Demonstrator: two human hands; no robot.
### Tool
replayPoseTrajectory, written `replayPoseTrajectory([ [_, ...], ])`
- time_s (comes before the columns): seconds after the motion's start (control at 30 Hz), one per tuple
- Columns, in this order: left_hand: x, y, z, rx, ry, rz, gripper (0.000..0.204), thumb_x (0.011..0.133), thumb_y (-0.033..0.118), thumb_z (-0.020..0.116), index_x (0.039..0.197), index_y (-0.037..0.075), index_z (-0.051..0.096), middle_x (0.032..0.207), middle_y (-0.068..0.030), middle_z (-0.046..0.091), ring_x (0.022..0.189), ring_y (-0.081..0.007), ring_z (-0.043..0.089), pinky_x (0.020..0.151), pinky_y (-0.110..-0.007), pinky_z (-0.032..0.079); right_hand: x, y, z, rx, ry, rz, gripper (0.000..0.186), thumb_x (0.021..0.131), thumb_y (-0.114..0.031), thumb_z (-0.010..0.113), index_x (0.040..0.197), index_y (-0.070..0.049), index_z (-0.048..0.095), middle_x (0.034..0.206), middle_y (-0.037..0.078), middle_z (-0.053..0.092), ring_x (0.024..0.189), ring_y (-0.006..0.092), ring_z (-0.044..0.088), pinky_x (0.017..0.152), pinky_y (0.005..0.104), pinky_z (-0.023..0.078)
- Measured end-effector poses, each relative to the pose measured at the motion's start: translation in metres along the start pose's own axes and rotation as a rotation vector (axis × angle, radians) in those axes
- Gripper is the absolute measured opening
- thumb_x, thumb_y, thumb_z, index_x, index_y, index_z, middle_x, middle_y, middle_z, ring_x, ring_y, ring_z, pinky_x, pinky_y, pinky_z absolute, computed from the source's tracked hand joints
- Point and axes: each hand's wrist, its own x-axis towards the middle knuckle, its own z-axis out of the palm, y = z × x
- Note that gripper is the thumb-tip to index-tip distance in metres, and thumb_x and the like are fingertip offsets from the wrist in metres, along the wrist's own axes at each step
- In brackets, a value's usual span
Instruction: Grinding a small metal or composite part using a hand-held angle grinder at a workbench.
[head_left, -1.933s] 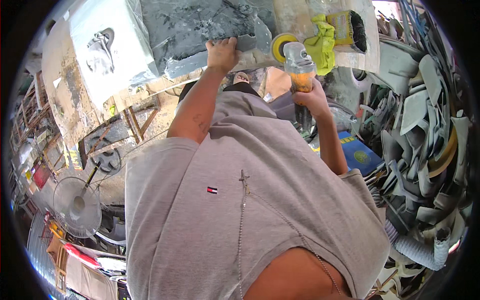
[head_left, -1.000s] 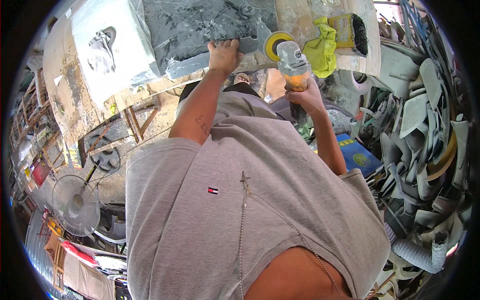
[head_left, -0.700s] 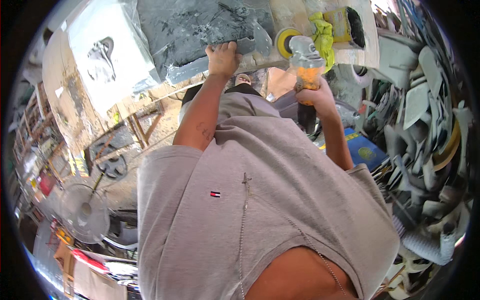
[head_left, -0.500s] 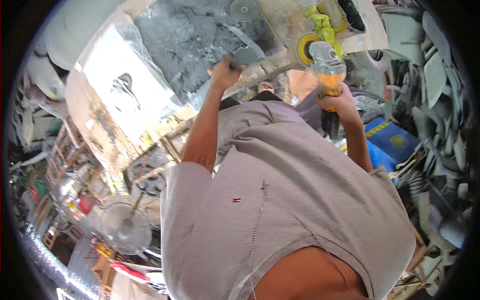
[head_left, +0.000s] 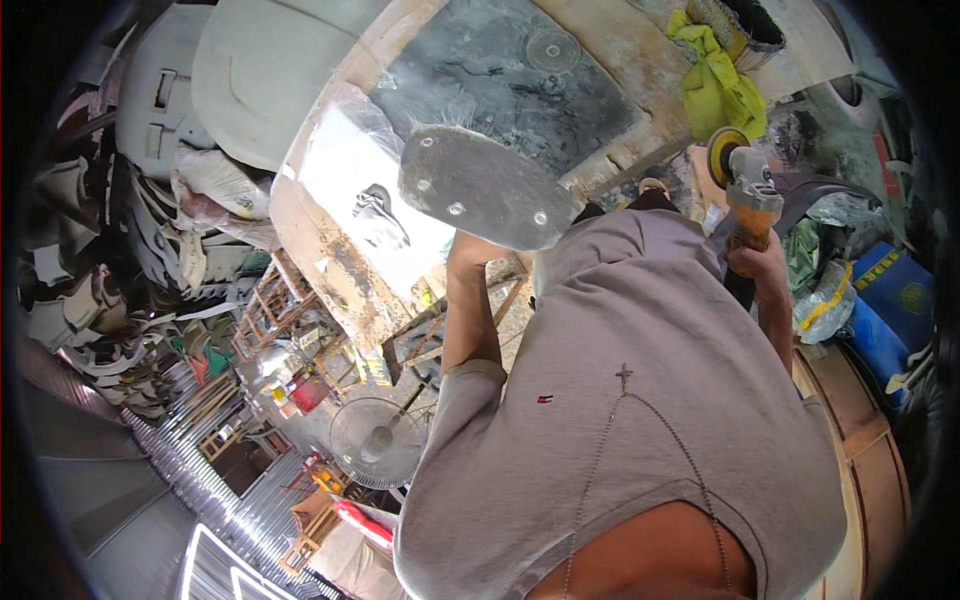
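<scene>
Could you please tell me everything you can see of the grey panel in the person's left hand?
The panel is a dark grey, matte-looking, flat oblong with rounded ends, perhaps plastic, bearing four pale round spots. Raised at a slant, it overlaps the white sheet and bench in view; the left hand's grip meets its lower edge, fingers out of sight.

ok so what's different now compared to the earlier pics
The left hand has raised the grey panel off the bench, up and to the left. The right hand has drawn the angle grinder back, away from the bench edge. The view has turned too. Unchanged: the right hand's grip on the grinder, and the yellow-green cloth at the bench.
</scene>
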Motion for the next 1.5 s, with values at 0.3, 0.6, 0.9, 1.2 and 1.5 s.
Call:
replayPoseTrajectory([
  [0.3, 0.024, -0.005, 0.008, 0.806, 0.038, -0.022, 0.036, 0.080, 0.015, 0.073, 0.115, 0.010, 0.067, 0.113, -0.0091, 0.070, 0.108, -0.0247, 0.065, 0.098, -0.052, 0.040, 0.000, -0.018, -0.004, -0.016, -0.052, -0.003, 0.046, 0.063, -0.003, 0.068, 0.108, 0.000, 0.060, 0.084, 0.001, 0.060, 0.070, 0.0112, 0.057, 0.063, 0.0250, 0.045],
  [0.6, 0.061, -0.095, 0.051, 1.186, 0.169, -0.245, 0.022, 0.087, 0.023, 0.067, 0.107, 0.015, 0.067, 0.106, -0.0076, 0.071, 0.099, -0.0287, 0.067, 0.103, -0.062, 0.024, 0.011, -0.045, 0.024, -0.239, -0.184, -0.073, 0.042, 0.060, -0.002, 0.071, 0.101, -0.001, 0.061, 0.083, -0.001, 0.059, 0.069, 0.0084, 0.054, 0.063, 0.0242, 0.044],
  [0.9, 0.073, -0.147, 0.069, 1.164, 0.201, -0.411, 0.021, 0.086, 0.008, 0.056, 0.103, 0.017, 0.064, 0.100, -0.0085, 0.073, 0.098, -0.0269, 0.070, 0.110, -0.061, 0.023, 0.024, -0.069, 0.091, -0.642, -0.316, -0.051, 0.055, 0.060, -0.004, 0.076, 0.112, 0.003, 0.060, 0.096, 0.004, 0.063, 0.082, 0.0148, 0.060, 0.077, 0.0281, 0.050],
  [1.2, 0.066, -0.149, 0.078, 1.148, 0.284, -0.319, 0.020, 0.089, 0.008, 0.052, 0.101, 0.018, 0.065, 0.094, -0.0057, 0.073, 0.091, -0.0264, 0.071, 0.110, -0.065, 0.020, 0.018, -0.076, 0.120, -0.765, -0.303, -0.004, 0.054, 0.062, -0.001, 0.073, 0.115, 0.001, 0.059, 0.092, 0.003, 0.062, 0.075, 0.0114, 0.059, 0.067, 0.0265, 0.050],
  [1.5, 0.069, -0.143, 0.082, 1.166, 0.258, -0.374, 0.024, 0.093, 0.009, 0.051, 0.108, 0.020, 0.066, 0.093, -0.0028, 0.073, 0.094, -0.0231, 0.071, 0.114, -0.071, 0.006, 0.042, -0.073, 0.120, -0.729, -0.351, -0.050, 0.043, 0.065, 0.000, 0.071, 0.107, 0.001, 0.060, 0.090, 0.001, 0.063, 0.078, 0.0112, 0.060, 0.070, 0.0271, 0.049],
])
